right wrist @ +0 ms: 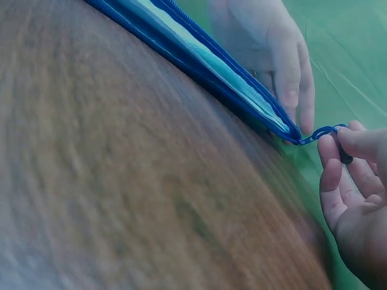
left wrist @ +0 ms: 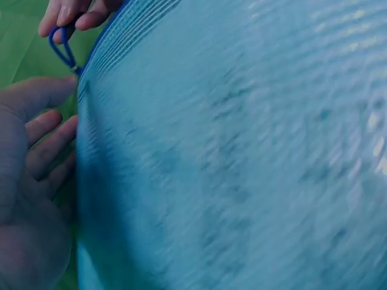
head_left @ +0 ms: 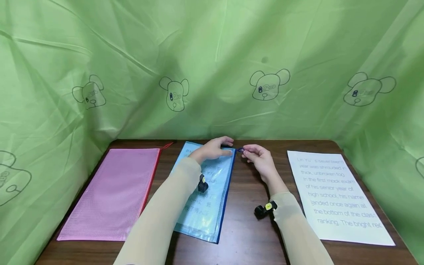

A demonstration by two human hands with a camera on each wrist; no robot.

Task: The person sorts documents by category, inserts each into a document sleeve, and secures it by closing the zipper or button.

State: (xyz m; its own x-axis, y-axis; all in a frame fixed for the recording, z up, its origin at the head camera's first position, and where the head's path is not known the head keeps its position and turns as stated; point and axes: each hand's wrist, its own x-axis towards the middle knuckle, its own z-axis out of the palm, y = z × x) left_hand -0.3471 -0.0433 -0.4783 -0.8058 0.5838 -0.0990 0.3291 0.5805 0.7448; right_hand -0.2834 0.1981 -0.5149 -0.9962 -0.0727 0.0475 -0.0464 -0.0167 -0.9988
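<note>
**Hands at the blue bag's corner**

Head: the left hand [head_left: 213, 149] lies flat on the blue bag [head_left: 207, 198] on the desk [head_left: 245, 228].

Left wrist: its fingers are straight.

Right wrist: the right hand [right wrist: 351, 181] pinches the loop [right wrist: 320, 134] at the bag's corner.

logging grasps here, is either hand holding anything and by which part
The right hand pinches the blue cord loop of the zip pull at the far corner of the blue zip pouch. The left hand only rests flat on the pouch.
</note>
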